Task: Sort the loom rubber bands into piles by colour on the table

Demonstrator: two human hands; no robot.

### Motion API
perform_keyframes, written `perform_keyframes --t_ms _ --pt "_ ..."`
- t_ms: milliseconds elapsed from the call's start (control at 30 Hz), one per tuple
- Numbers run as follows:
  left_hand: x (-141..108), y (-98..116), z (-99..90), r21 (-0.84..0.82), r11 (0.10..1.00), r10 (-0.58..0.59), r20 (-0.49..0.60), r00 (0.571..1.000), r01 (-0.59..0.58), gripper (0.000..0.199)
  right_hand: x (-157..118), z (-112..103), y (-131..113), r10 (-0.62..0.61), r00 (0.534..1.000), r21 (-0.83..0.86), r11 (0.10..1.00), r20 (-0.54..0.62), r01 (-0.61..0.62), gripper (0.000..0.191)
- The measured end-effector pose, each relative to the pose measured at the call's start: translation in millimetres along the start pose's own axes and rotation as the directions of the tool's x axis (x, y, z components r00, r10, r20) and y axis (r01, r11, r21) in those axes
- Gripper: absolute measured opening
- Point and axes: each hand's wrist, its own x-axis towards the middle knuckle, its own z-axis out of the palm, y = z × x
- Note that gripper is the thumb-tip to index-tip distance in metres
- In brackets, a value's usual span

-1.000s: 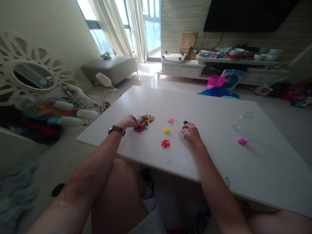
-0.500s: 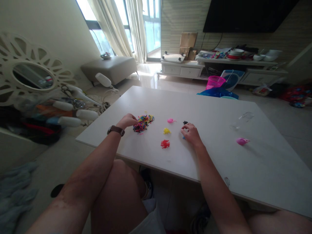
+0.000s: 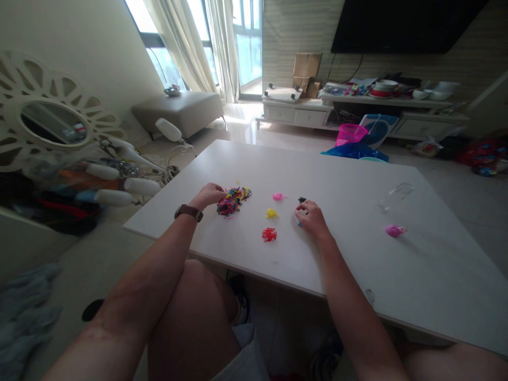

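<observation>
On the white table lies a mixed pile of small coloured rubber bands (image 3: pixel 233 203). My left hand (image 3: pixel 208 196), with a watch at the wrist, reaches the pile's left side with its fingers drawn together. Whatever its fingertips pinch is too small to make out. Further right, my right hand (image 3: pixel 313 218) is closed in a loose pinch just above a few blue bands (image 3: pixel 299 224), which it partly covers. Black bands (image 3: pixel 302 200) lie just beyond its fingers. Between the hands are separate clusters of pink bands (image 3: pixel 279 196), yellow bands (image 3: pixel 271 212) and red bands (image 3: pixel 269 234).
A pink pouch-like item (image 3: pixel 395 230) and a clear plastic container (image 3: pixel 400 190) sit on the table's right side. One yellow band (image 3: pixel 238 182) lies behind the pile. The table's near edge (image 3: pixel 257 271) runs above my legs. Beyond the table stands a pink basket (image 3: pixel 350 134).
My left hand has shifted very slightly at the pile's edge, its fingers a little higher. My right hand and the sorted clusters stay almost where they were.
</observation>
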Motion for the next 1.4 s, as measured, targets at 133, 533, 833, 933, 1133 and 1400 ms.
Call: perform_keyframes --t_ms 133,533,833,933,1133,1400 --pt "-0.1 0.9 1.1 -0.022 1.000 0.003 0.005 1.000 -0.003 0.011 -0.1 -0.6 -1.4 0.005 1.000 0.003 1.000 0.005 -0.005 0.012" --pt "-7.8 10.0 -0.6 -0.006 0.999 0.040 0.054 0.998 -0.039 0.020 0.4 1.0 1.5 -0.006 1.000 0.008 1.000 -0.031 0.007 0.011" --pt "-4.8 30.7 50.5 -0.093 0.929 0.369 0.280 0.886 -0.357 0.022 -4.8 0.2 -23.7 -0.121 0.991 0.048 0.991 -0.051 0.124 0.008" --pt "-7.1 43.3 69.3 -0.099 0.895 0.442 0.346 0.828 -0.436 0.021 -10.0 4.9 -42.0 -0.208 0.978 0.099 0.974 0.009 0.206 0.008" --pt "-15.0 61.6 90.6 -0.127 0.842 0.522 0.436 0.733 -0.524 0.021 -15.6 12.7 -57.2 -0.255 0.963 0.115 0.963 0.090 0.245 0.013" --pt "-18.4 69.3 95.1 -0.172 0.817 0.565 0.429 0.705 -0.551 0.021 -15.2 14.5 -54.0 -0.215 0.973 0.078 0.975 0.084 0.209 0.009"
